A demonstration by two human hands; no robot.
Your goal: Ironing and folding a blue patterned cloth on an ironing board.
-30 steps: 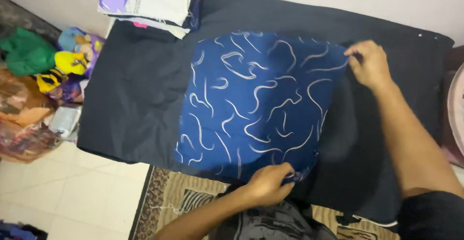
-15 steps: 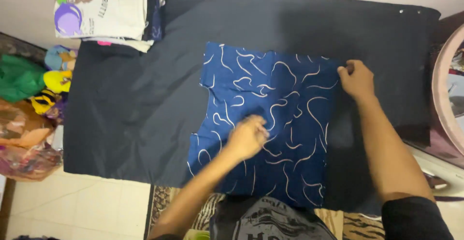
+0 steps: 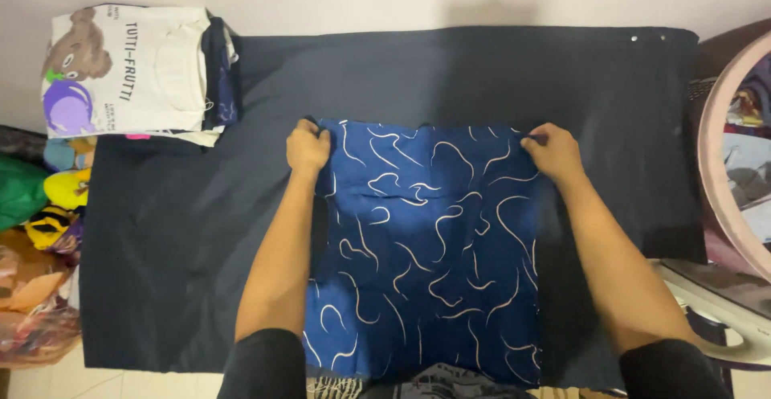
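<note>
A blue cloth with white squiggly lines (image 3: 426, 246) lies flat on a dark navy sheet (image 3: 177, 230) that covers the work surface. My left hand (image 3: 307, 147) grips the cloth's far left corner. At the far right corner, my right hand (image 3: 552, 151) pinches the edge. Both forearms run along the cloth's two sides, and the near edge hangs toward me.
A stack of folded clothes (image 3: 132, 69), topped by a white printed shirt, sits at the far left corner. Colourful toys and bags (image 3: 32, 238) lie on the floor at left. A round pinkish rim (image 3: 723, 182) and an iron (image 3: 715, 319) stand at right.
My left hand has moved from the cloth's near edge, across its middle, up to the far left corner. The cloth now lies squarer and flatter; the camera view has shifted.
</note>
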